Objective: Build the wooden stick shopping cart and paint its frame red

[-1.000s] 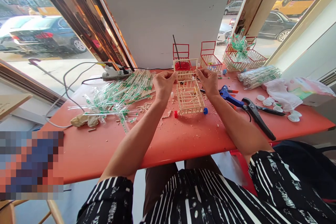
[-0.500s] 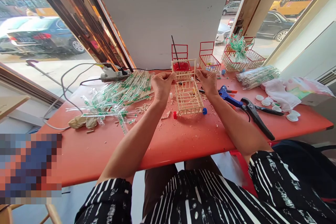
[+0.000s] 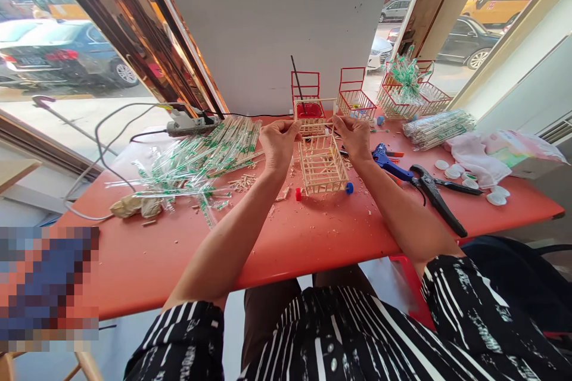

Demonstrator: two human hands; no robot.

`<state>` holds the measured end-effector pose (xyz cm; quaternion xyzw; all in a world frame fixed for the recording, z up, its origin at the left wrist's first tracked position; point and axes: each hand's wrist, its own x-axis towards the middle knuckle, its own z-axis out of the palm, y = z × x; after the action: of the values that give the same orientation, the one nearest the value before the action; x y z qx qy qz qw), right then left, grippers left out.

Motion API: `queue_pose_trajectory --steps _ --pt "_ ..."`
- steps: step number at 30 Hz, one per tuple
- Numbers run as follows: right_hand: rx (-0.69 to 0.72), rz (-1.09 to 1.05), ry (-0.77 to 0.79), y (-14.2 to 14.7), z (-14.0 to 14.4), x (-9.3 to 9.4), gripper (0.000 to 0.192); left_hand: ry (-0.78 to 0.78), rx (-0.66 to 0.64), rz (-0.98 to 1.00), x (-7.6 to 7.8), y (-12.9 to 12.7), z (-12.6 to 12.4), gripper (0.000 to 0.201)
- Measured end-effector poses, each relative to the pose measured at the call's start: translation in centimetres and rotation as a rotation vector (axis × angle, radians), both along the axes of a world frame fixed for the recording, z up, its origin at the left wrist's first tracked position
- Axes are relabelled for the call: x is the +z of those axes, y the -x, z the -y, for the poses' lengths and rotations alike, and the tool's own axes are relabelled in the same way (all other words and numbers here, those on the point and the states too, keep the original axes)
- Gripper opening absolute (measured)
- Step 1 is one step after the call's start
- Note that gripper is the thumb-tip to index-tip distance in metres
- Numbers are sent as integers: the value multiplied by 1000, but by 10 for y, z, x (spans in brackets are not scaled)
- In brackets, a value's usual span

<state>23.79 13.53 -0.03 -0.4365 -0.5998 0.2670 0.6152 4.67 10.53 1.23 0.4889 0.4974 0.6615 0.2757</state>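
Note:
A small model cart [image 3: 322, 169] built from pale wooden sticks stands on the red table in front of me, with a red cap wheel [image 3: 298, 194] and a blue cap wheel [image 3: 350, 188] at its near end. Its tall handle frame [image 3: 315, 100] rises at the far end. My left hand [image 3: 279, 143] pinches the left end of a thin wooden stick [image 3: 316, 125] lying level across that frame. On the right side, my right hand [image 3: 354, 138] has thumb and fingers closed on the stick's other end. Whether the stick is fixed to the uprights, I cannot tell.
Wrapped chopsticks and torn wrappers [image 3: 192, 161] spread at left, beside a power strip [image 3: 192, 125]. A blue glue gun [image 3: 388, 164] and black-handled cutters [image 3: 431, 190] lie right. White caps [image 3: 453, 171] and a chopstick bundle [image 3: 440, 130] are farther right. Red carts [image 3: 356, 98] line the wall.
Both hands keep their pinch at the handle frame, with hardly any movement. The view has shifted slightly.

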Motion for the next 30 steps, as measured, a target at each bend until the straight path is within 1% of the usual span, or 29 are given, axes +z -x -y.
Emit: queue_pose_trajectory --steps 5,11,16,18,22,26,30 --pt "11 -31 -15 1 0 -2 60 -1 -19 1 -2 2 0 18" --pt "19 -39 -27 0 -1 -2 61 -2 -122 74 2 6 1 20" --pt "28 -44 -36 -1 -4 -3 61 -5 -168 97 4 7 1 43" --pt "17 -29 -31 -2 -4 -3 61 5 -188 115 5 7 1 46" --pt "10 -12 -26 -2 -4 -3 63 31 -198 165 5 7 -3 36" --pt "16 -28 -37 -1 -6 -5 64 29 -190 137 2 8 -7 28" --pt "12 -41 0 0 -7 -6 61 17 -155 118 2 7 -7 26"
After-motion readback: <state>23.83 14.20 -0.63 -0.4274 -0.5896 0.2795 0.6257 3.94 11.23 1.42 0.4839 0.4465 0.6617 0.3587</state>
